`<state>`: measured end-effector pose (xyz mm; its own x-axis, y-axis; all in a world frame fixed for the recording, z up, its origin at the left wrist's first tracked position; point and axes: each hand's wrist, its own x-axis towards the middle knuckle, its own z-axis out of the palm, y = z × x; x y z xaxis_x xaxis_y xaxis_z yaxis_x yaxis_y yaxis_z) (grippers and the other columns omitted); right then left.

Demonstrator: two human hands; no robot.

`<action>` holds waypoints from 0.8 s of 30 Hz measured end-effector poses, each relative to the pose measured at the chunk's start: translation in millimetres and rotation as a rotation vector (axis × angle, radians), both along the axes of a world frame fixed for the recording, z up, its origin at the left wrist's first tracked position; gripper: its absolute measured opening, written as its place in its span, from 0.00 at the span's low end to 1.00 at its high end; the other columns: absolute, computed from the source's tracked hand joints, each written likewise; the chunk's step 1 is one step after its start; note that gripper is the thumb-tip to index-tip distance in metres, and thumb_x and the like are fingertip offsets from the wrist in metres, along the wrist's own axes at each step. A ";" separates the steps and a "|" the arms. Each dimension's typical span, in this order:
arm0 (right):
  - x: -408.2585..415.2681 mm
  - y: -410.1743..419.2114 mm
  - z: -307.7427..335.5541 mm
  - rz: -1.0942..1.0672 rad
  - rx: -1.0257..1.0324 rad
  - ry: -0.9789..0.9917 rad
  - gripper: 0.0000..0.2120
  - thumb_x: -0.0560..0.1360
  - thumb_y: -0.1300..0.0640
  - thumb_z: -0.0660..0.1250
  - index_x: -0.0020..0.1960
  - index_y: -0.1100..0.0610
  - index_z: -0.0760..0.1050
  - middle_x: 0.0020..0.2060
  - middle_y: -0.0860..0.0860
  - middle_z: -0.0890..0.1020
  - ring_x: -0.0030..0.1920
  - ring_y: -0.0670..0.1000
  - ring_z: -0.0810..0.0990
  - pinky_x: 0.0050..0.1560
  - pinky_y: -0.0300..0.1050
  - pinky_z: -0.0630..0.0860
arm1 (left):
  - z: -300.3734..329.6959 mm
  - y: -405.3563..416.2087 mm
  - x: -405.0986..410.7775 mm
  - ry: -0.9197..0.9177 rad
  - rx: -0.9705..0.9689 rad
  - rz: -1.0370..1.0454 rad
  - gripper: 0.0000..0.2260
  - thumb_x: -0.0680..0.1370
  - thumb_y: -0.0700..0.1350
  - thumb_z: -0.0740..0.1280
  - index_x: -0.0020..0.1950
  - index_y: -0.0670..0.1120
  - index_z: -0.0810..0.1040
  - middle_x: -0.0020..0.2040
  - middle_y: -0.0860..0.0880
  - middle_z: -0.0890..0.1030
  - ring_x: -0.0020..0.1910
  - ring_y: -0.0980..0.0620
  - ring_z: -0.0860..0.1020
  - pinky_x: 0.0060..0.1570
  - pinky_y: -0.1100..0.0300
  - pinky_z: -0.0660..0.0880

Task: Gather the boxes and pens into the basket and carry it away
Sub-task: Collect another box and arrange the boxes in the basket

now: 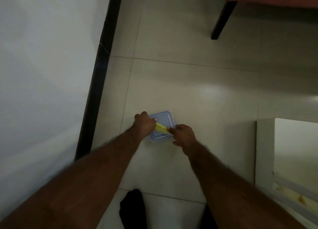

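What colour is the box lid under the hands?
Pale translucent blue lid, seen in the head view.

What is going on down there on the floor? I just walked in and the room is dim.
A person is bending over a pale blue lidded box on the tiled floor near the wall. Both hands are on it: the left hand and right hand each grip one end of some yellow thing lying across the lid. It is too blurred to identify. No basket is in view.
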<state>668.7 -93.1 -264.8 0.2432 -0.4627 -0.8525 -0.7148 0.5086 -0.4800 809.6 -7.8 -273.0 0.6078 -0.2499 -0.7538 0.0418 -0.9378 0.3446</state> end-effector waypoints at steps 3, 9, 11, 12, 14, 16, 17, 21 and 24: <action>-1.7 -9.0 51.7 -0.009 -0.075 -0.027 0.11 0.70 0.52 0.77 0.44 0.56 0.77 0.33 0.53 0.77 0.34 0.53 0.76 0.45 0.57 0.81 | 53.1 0.0 0.2 0.022 -0.083 0.103 0.29 0.71 0.57 0.69 0.66 0.41 0.72 0.64 0.37 0.72 0.59 0.37 0.76 0.55 0.44 0.78; -12.7 -31.6 216.2 0.059 -0.232 -0.065 0.23 0.69 0.44 0.76 0.55 0.58 0.79 0.43 0.54 0.82 0.39 0.53 0.79 0.45 0.52 0.79 | 225.6 -15.2 -8.4 -0.007 -0.249 0.141 0.23 0.69 0.58 0.70 0.56 0.44 0.75 0.56 0.39 0.77 0.52 0.38 0.79 0.49 0.41 0.80; -22.1 -44.7 292.1 0.071 -0.293 -0.100 0.22 0.69 0.43 0.76 0.54 0.58 0.80 0.42 0.53 0.82 0.38 0.52 0.79 0.44 0.53 0.79 | 302.4 -22.3 -12.7 -0.058 -0.323 0.084 0.17 0.71 0.57 0.71 0.49 0.47 0.73 0.49 0.39 0.78 0.49 0.37 0.80 0.45 0.39 0.80; -27.9 -51.1 332.8 0.069 -0.323 -0.116 0.20 0.70 0.43 0.75 0.53 0.56 0.80 0.41 0.52 0.82 0.38 0.52 0.79 0.45 0.54 0.80 | 345.0 -26.4 -17.1 -0.080 -0.355 0.058 0.15 0.73 0.55 0.71 0.48 0.47 0.73 0.48 0.39 0.78 0.47 0.37 0.80 0.44 0.38 0.80; -37.7 -66.0 410.8 0.046 -0.389 -0.163 0.16 0.71 0.43 0.75 0.51 0.53 0.80 0.39 0.50 0.82 0.38 0.51 0.80 0.45 0.54 0.81 | 426.3 -39.0 -25.1 -0.134 -0.422 0.000 0.11 0.76 0.52 0.71 0.49 0.47 0.73 0.47 0.39 0.78 0.46 0.36 0.80 0.42 0.38 0.79; -48.9 -76.2 496.2 0.028 -0.447 -0.221 0.13 0.72 0.43 0.74 0.49 0.50 0.79 0.38 0.47 0.82 0.38 0.49 0.80 0.44 0.52 0.80 | 514.3 -50.2 -34.3 -0.183 -0.492 -0.056 0.11 0.77 0.53 0.70 0.50 0.47 0.74 0.48 0.39 0.79 0.44 0.37 0.81 0.41 0.39 0.80; -54.6 -78.3 537.3 0.027 -0.474 -0.248 0.12 0.72 0.43 0.73 0.49 0.50 0.79 0.37 0.47 0.81 0.37 0.48 0.79 0.43 0.51 0.80 | 556.2 -54.6 -39.0 -0.202 -0.506 -0.077 0.13 0.77 0.54 0.69 0.52 0.46 0.75 0.49 0.39 0.79 0.44 0.38 0.81 0.41 0.40 0.80; -75.7 -86.8 676.2 0.015 -0.557 -0.325 0.14 0.73 0.43 0.72 0.50 0.52 0.81 0.34 0.47 0.79 0.33 0.47 0.77 0.39 0.49 0.78 | 698.5 -64.5 -56.3 -0.253 -0.585 -0.136 0.17 0.78 0.57 0.67 0.51 0.43 0.76 0.48 0.41 0.80 0.43 0.40 0.81 0.42 0.43 0.81; -95.0 -88.9 760.5 -0.012 -0.574 -0.396 0.15 0.73 0.45 0.73 0.52 0.55 0.82 0.33 0.51 0.80 0.29 0.46 0.75 0.34 0.47 0.77 | 777.6 -65.9 -72.5 -0.293 -0.652 -0.193 0.19 0.78 0.58 0.65 0.46 0.41 0.78 0.41 0.43 0.79 0.38 0.42 0.79 0.35 0.51 0.78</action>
